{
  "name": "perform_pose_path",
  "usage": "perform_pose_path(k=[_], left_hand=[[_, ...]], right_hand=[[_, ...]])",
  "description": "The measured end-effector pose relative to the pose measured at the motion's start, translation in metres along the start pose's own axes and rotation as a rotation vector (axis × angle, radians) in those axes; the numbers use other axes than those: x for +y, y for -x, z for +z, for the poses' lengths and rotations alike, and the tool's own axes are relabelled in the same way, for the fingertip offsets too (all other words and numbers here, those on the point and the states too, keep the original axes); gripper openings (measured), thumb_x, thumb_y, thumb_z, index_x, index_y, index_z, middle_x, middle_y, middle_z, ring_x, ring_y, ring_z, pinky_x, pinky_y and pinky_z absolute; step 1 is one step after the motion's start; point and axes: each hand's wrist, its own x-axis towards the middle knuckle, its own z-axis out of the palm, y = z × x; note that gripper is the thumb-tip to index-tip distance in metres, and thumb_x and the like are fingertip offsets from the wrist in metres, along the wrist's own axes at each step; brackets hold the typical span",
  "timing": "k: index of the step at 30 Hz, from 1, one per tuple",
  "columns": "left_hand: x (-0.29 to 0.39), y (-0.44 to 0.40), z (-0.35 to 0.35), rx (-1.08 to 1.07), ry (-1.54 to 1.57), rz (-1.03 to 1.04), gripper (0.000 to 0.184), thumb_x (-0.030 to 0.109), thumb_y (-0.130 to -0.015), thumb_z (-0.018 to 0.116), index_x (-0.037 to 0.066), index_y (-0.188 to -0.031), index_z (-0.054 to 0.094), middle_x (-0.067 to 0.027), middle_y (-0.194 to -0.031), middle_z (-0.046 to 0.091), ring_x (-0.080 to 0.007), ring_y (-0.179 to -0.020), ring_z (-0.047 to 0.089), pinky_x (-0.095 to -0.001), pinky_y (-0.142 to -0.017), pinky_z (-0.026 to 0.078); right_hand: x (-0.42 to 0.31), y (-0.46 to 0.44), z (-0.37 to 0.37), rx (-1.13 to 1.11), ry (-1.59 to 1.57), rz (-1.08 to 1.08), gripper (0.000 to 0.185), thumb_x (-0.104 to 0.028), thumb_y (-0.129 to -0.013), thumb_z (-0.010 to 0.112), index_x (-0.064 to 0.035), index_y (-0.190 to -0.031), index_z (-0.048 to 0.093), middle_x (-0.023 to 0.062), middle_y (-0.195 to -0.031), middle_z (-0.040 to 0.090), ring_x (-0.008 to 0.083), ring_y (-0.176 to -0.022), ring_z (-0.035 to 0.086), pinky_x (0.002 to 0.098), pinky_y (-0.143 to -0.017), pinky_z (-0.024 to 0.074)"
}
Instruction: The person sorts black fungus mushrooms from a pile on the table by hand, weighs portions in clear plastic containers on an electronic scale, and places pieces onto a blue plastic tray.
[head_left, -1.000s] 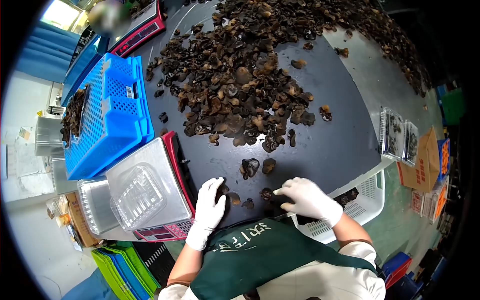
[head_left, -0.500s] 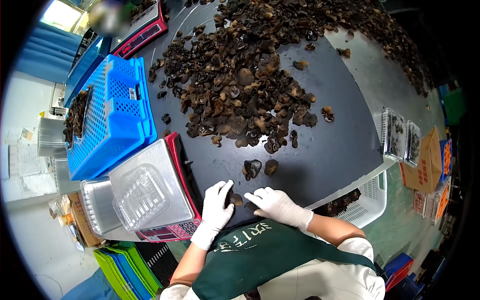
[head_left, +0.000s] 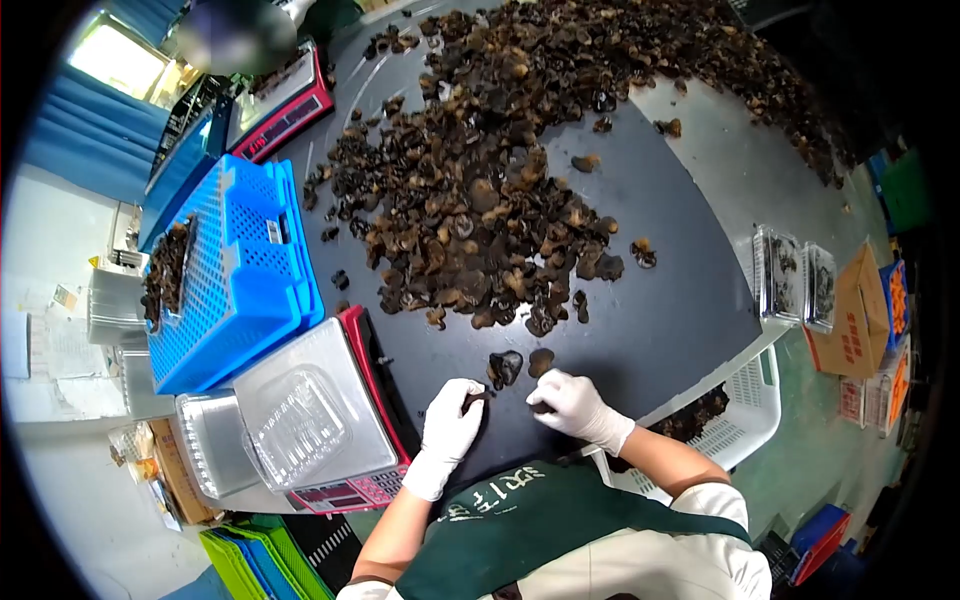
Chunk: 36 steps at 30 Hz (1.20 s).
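Both hands wear white gloves at the near edge of the dark table. My left hand [head_left: 452, 430] is closed, with a small dark piece of wood ear mushroom [head_left: 477, 397] pinched at its fingertips. My right hand [head_left: 580, 408] is closed too, its curled fingers around another dark piece [head_left: 542, 408], mostly hidden. Just beyond the hands lie two loose wood ear mushrooms, a larger dark one [head_left: 505, 369] and a smaller brown one [head_left: 541, 361] close to my right fingers. Farther out spreads a large heap of wood ears [head_left: 480, 220].
To the left, a red-framed scale [head_left: 375, 385] carries a clear plastic tray [head_left: 300, 425]. Behind it stands a blue crate [head_left: 262, 290] with mushrooms on top. A white basket [head_left: 762, 400] sits beyond the table's right edge, near filled clear boxes [head_left: 778, 275] and a cardboard carton [head_left: 850, 315].
My hands have moved apart, the right one up and rightward. The pieces that lay between them are now in the fingers. The view has shifted slightly.
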Motion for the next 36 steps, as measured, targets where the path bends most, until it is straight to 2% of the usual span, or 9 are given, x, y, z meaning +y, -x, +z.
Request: perform_pose_path(k=[7,10,14,16,22,26,30,33,36], left_hand=[[0.013,-0.033,0.028,-0.136,-0.399,0.277,0.063,0.011,-0.073,0.066,0.009,-0.133,0.047,-0.0199,-0.130,0.045,-0.0394,-0.118,0.043,-0.0428,-0.101,0.039],[0.000,-0.038,0.038,-0.123,-0.450,0.368,0.043,0.008,-0.072,0.069,0.007,-0.114,0.059,-0.0146,-0.119,0.054,-0.0352,-0.111,0.049,-0.0405,-0.097,0.041],[-0.009,-0.039,0.034,0.001,-0.243,0.342,0.027,0.002,-0.071,0.067,0.005,-0.098,0.062,-0.0128,-0.105,0.060,-0.0309,-0.103,0.056,-0.0372,-0.093,0.045],[-0.011,-0.040,0.032,0.031,-0.077,0.293,0.029,0.001,-0.071,0.067,0.005,-0.099,0.062,-0.0128,-0.101,0.061,-0.0291,-0.097,0.060,-0.0352,-0.088,0.048],[-0.007,-0.033,0.028,-0.224,0.978,-0.414,0.045,0.000,-0.081,0.065,0.007,-0.123,0.051,-0.0060,-0.109,0.061,-0.0185,-0.096,0.061,-0.0351,-0.085,0.053],[-0.001,-0.030,0.033,-0.493,1.586,-0.428,0.049,0.009,-0.083,0.058,0.008,-0.131,0.045,-0.0133,-0.123,0.055,-0.0273,-0.106,0.058,-0.0444,-0.089,0.052],[0.006,-0.030,0.034,-0.495,1.774,-0.596,0.051,0.036,-0.091,0.044,0.010,-0.135,0.045,-0.0138,-0.137,0.048,-0.0351,-0.125,0.046,-0.0589,-0.104,0.035],[0.001,-0.027,0.039,-0.559,2.003,-0.628,0.055,0.050,-0.097,0.037,0.012,-0.135,0.045,-0.0131,-0.136,0.050,-0.0348,-0.126,0.047,-0.0611,-0.103,0.035],[-0.003,-0.026,0.039,-0.540,1.966,-0.677,0.051,0.048,-0.097,0.040,0.012,-0.133,0.047,-0.0129,-0.134,0.052,-0.0340,-0.123,0.049,-0.0598,-0.102,0.037]], right_hand=[[0.003,-0.031,-0.007,0.022,0.329,0.166,0.034,-0.025,-0.075,0.070,-0.0091,-0.104,0.059,0.0069,-0.098,0.058,0.0230,-0.077,0.063,0.0318,-0.061,0.0522],[0.015,-0.022,-0.002,-0.079,0.350,0.090,0.022,-0.021,-0.077,0.069,-0.0078,-0.094,0.061,0.0060,-0.091,0.060,0.0219,-0.075,0.063,0.0297,-0.062,0.0508],[0.022,-0.028,-0.011,0.287,-0.626,0.443,0.005,-0.007,-0.084,0.063,-0.0048,-0.084,0.059,0.0028,-0.072,0.055,0.0103,-0.060,0.051,0.0250,-0.054,0.0418],[0.030,-0.025,-0.023,0.337,-1.645,0.915,0.007,-0.014,-0.089,0.059,-0.0066,-0.087,0.059,0.0002,-0.070,0.054,0.0086,-0.057,0.047,0.0240,-0.051,0.0384],[0.021,-0.031,-0.029,0.267,-2.295,0.756,0.020,-0.024,-0.093,0.048,-0.0065,-0.093,0.057,0.0117,-0.101,0.059,0.0184,-0.073,0.050,0.0294,-0.063,0.0410],[0.005,-0.038,-0.017,0.327,-2.258,0.688,0.022,-0.020,-0.092,0.046,-0.0025,-0.101,0.056,0.0138,-0.103,0.060,0.0282,-0.096,0.058,0.0403,-0.087,0.0464],[-0.017,-0.041,-0.002,0.288,-1.271,0.568,0.035,-0.006,-0.085,0.052,0.0034,-0.118,0.054,0.0122,-0.117,0.060,0.0196,-0.110,0.056,0.0317,-0.099,0.0407],[-0.033,-0.041,0.000,0.204,-0.890,0.390,0.047,-0.019,-0.087,0.057,0.0054,-0.126,0.049,0.0137,-0.124,0.057,0.0205,-0.115,0.054,0.0339,-0.103,0.0390],[-0.038,-0.042,-0.003,0.271,-1.105,0.417,0.050,-0.026,-0.089,0.057,0.0069,-0.126,0.048,0.0155,-0.126,0.056,0.0217,-0.117,0.054,0.0344,-0.103,0.0389]])
